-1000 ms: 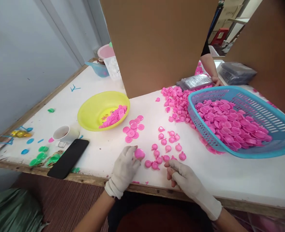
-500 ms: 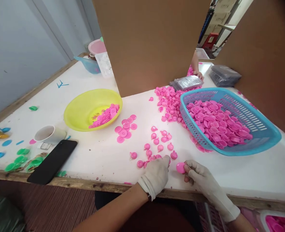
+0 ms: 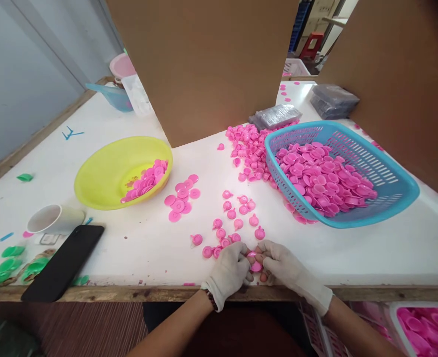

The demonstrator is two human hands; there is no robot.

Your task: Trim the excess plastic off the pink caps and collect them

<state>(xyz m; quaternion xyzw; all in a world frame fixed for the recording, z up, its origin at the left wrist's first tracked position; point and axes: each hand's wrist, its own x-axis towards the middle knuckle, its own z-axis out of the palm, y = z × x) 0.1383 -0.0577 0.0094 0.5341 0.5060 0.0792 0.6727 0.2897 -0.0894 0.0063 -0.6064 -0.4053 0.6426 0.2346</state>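
Note:
My left hand (image 3: 228,271) and my right hand (image 3: 289,270), both in pale gloves with bare fingertips, meet at the table's front edge. Pinched between their fingertips is a small pink plastic piece (image 3: 256,267), partly covered by the fingers. Just beyond my left hand lie several small pink toy cups (image 3: 218,252) with little side tabs. Flat pink discs (image 3: 177,206) overlap one another farther left. Behind my right hand stands a blue slotted basket (image 3: 401,208), with many pink dish-shaped pieces (image 3: 326,181) inside.
A yellow bowl (image 3: 92,181) holds more pink discs. A black phone (image 3: 64,263), a white cup (image 3: 68,220) and green pieces (image 3: 8,265) lie at left. Pink cups (image 3: 252,153) are heaped by wrapped packs (image 3: 278,116) beside a brown cardboard panel (image 3: 211,64).
My left hand has left the loose cups and joined my right hand at the pink piece. My right hand has moved left. Another person's hand by the wrapped packs is out of sight.

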